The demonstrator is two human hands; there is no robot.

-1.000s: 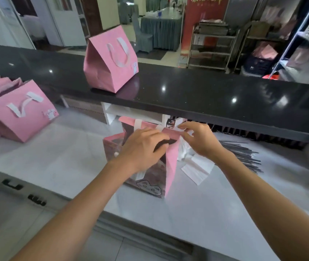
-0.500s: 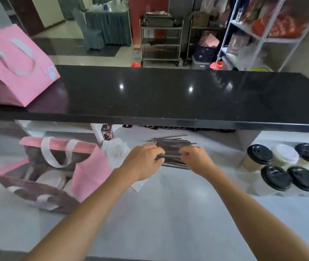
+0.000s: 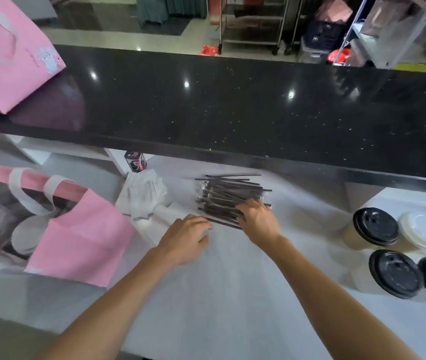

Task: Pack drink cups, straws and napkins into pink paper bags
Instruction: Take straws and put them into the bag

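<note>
Down on the white worktop (image 3: 232,294) lies 1 loose pile of dark wrapped straws (image 3: 230,196), too many and too overlapped to count; the right hand (image 3: 257,219) rests on the pile's near right edge, fingers bent down onto the straws, though whether it pinches any cannot be told; the left hand (image 3: 186,237) sits just beside the pile's near left corner, fingers loosely curled and holding nothing, its fingertips close to the straws. Left of the straws, 1 crumpled heap of white napkins (image 3: 143,194) lies on the worktop, just beside the open pink bag (image 3: 82,240); that bag stands at the left with 2 pale handles raised, and 1 white-lidded cup (image 3: 28,236) shows inside it; the rest of its inside is blurred. 1 more pink bag (image 3: 9,55) stands closed on the raised black counter (image 3: 232,107) at far left, 2 bags in all. At the right edge of the worktop 4 lidded cups (image 3: 388,255) are plainly seen, 3 with black lids and 1 with a white lid, standing close together; a dark sliver at the frame edge may be another. 1 small dark box (image 3: 135,162) stands under the counter behind the napkins.
</note>
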